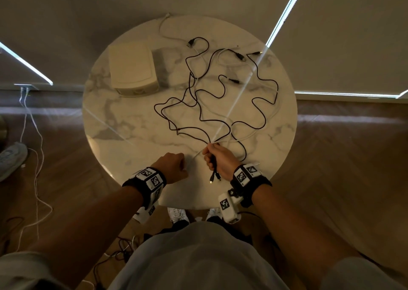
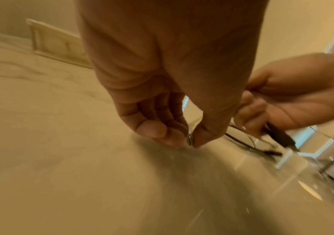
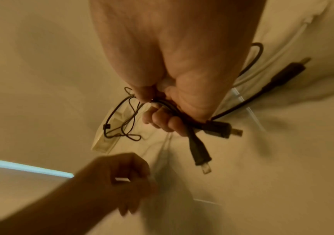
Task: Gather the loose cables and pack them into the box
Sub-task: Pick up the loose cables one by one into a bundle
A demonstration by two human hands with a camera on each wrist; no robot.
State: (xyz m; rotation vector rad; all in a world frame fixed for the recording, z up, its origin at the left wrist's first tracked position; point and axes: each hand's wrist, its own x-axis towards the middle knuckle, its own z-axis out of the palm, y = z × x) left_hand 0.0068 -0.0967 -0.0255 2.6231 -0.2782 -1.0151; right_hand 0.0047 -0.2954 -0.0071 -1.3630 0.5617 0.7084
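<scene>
Our right hand (image 1: 220, 160) is fisted around a bunch of black cables (image 1: 199, 104), fingers curled tight, with the plug ends (image 3: 200, 155) hanging out below the fist; a white cable (image 1: 194, 158) also runs through that grip, as far as we can tell. Our left hand (image 1: 173, 165) pinches the near end of that white cable between thumb and fingertips (image 2: 154, 128), low over the table's near edge; the small metal connector (image 2: 189, 139) shows in the pinch. The rest of the black cables sprawl in loose loops across the middle and right of the round marble table (image 1: 110, 122), tangled with more white cable (image 1: 234, 65). Another white cable (image 1: 164, 28) trails to the far rim. The cream box (image 1: 132, 69) sits far left on the table, lid closed, well apart from both hands. More cables (image 1: 33, 157) lie on the wood floor at left.
</scene>
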